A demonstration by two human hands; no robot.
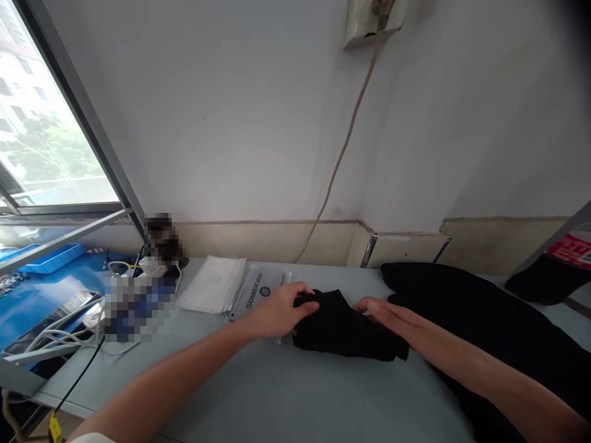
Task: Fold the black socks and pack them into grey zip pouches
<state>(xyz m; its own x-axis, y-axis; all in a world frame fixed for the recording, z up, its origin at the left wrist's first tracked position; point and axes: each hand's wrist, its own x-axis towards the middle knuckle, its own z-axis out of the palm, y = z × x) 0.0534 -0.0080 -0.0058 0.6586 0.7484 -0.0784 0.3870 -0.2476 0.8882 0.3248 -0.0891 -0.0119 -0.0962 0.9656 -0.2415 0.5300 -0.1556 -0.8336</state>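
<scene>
A folded piece of black fabric (344, 332) lies on the grey table in front of me. At its upper left corner my left hand (289, 307) is closed, thumb on top and fingers behind the cloth. My right hand (381, 311) rests along the upper right edge of the fabric, its fingers stretched out; part of them is hidden. To the right spreads a larger black cloth (466, 314), partly under my right forearm. Just left of my left hand lies a clear packet marked ROCKBROS (258, 289).
A stack of white flat packets (215, 283) sits farther left. Tangled white cables (64, 332), a blue tray (53, 257) and a metal frame fill the left side. A dark object with a red label (570, 249) is at the right edge. A cord (344, 144) hangs from the wall socket.
</scene>
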